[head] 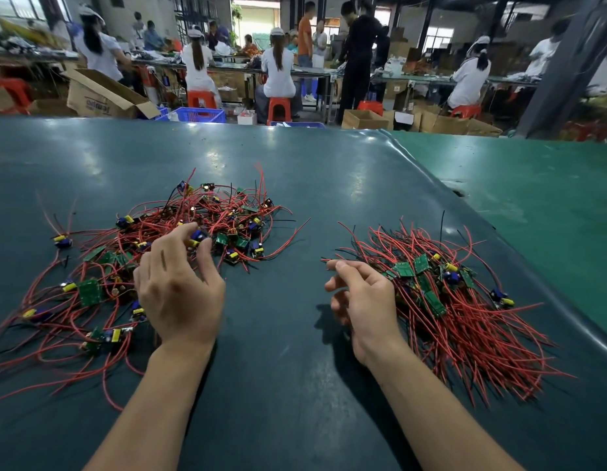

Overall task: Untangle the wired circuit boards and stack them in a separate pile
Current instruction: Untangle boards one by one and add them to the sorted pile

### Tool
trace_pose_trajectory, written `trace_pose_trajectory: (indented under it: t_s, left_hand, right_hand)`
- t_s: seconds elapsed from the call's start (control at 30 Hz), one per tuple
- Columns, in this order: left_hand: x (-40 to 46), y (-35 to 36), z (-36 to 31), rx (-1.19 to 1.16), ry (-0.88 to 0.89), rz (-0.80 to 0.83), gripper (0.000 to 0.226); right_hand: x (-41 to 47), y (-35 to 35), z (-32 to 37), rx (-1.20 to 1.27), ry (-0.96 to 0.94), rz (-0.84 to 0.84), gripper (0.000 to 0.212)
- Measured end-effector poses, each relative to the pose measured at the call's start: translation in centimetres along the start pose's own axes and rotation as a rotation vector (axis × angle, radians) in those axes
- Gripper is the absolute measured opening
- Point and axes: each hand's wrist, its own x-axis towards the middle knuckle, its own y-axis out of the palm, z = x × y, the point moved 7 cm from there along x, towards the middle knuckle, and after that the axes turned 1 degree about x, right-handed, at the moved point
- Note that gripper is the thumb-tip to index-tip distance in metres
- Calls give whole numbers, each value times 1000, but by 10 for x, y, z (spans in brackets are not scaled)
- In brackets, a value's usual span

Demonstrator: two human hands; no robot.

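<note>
A tangled heap of small green circuit boards with red and black wires [166, 239] spreads over the left of the dark green table [278, 334]. My left hand [179, 287] reaches into it, thumb and fingers pinching a board with a blue and yellow part [197, 237]. On the right lies a neater pile of boards [441, 294], its red wires fanned toward the near right. My right hand [359, 297] hovers at that pile's left edge, fingers loosely curled and holding nothing.
A lighter green mat [533, 198] covers the table's right side past a raised seam. Beyond the far edge, people sit on red stools at workbenches among cardboard boxes [101, 96] and blue crates [200, 114].
</note>
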Motion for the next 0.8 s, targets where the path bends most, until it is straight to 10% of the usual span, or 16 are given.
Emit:
trace_pose_trajectory:
  t_s: [0.43,0.63,0.8]
  left_hand:
    - [-42,22,-75,-591,477,415,25]
    - [-34,28,-55,-704,51,392,13]
    - [-52,56,-52,-945,-340,826,19]
  right_hand:
    - [-14,32,1,120,-2,302,10]
    - [-5,19,9,119,-73,190,7]
    - [-6,24,6,16,-114,251,12]
